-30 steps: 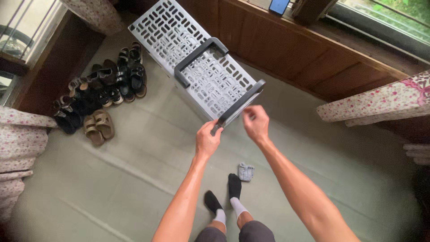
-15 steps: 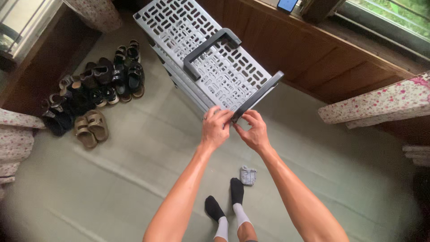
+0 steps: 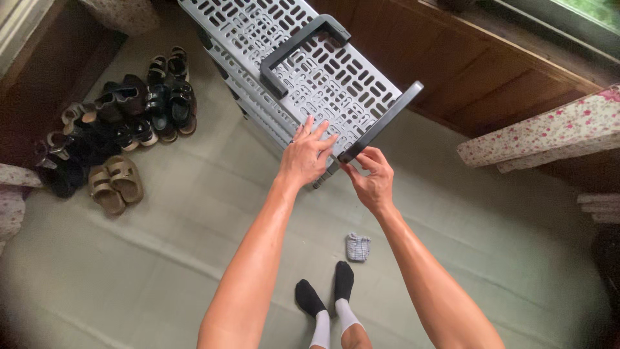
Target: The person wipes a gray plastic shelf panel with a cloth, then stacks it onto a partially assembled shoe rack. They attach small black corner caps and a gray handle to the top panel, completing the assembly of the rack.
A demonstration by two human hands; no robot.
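Observation:
A grey perforated plastic folding rack (image 3: 284,45) with dark handle bars stands tilted in front of me. My left hand (image 3: 307,155) lies flat with spread fingers on its grey slotted panel near the lower corner. My right hand (image 3: 371,178) pinches the lower end of the dark bar (image 3: 381,121) that runs along the panel's edge. A second dark handle (image 3: 300,48) crosses the panel higher up.
Several pairs of sandals and shoes (image 3: 123,123) are lined up on the floor at the left. A small folded checked cloth (image 3: 357,247) lies near my black-socked feet (image 3: 326,294). A wooden ledge (image 3: 491,71) and a floral cushion (image 3: 542,132) are on the right.
The rack has come closer and larger in view. My left hand went from gripping the corner to lying flat on the panel. My right hand shifted onto the end of the dark bar.

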